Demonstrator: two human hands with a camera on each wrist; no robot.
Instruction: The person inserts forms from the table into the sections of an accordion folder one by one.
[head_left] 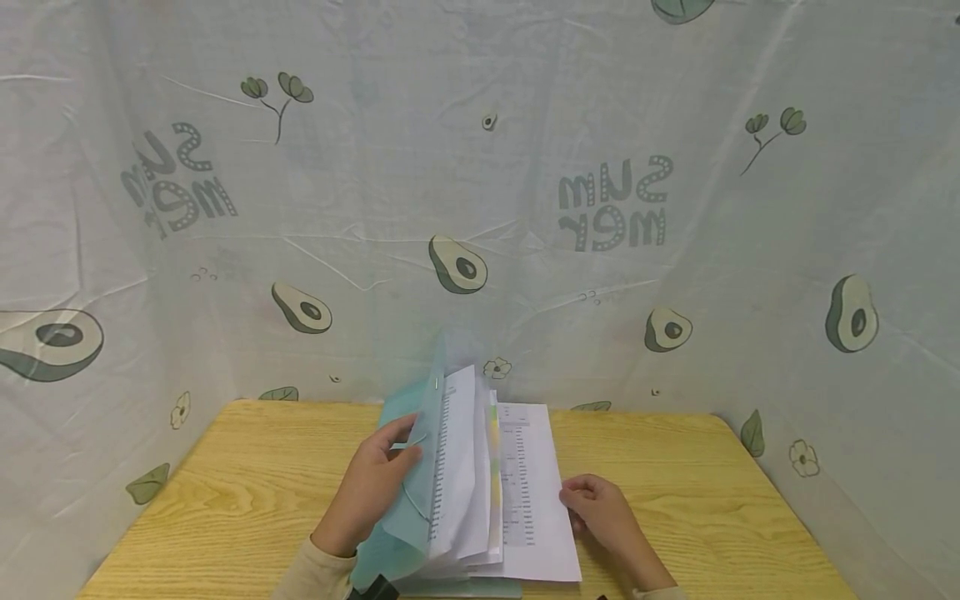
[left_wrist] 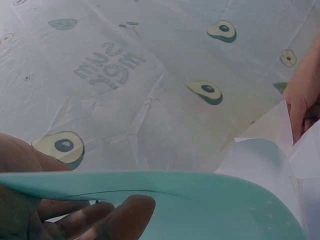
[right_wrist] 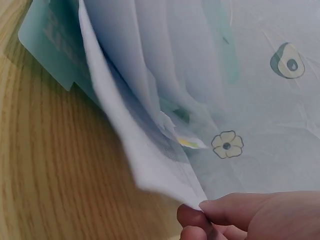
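Note:
A translucent teal file folder stands spread open on the table, with several printed sheets fanned inside it. My left hand grips the raised front cover, fingers on one side and thumb on the other; a thin elastic cord runs by the thumb. In the left wrist view the cover crosses in front of part of that hand. At the right, a printed paper sheet sticks out past the folder. My right hand pinches this sheet's right edge between thumb and fingers; the right wrist view shows the sheet bent.
The wooden table extends to both sides of the folder. A pale curtain printed with avocados hangs behind the table and round its sides. Strips of yellow and green show along the edges of the inner papers.

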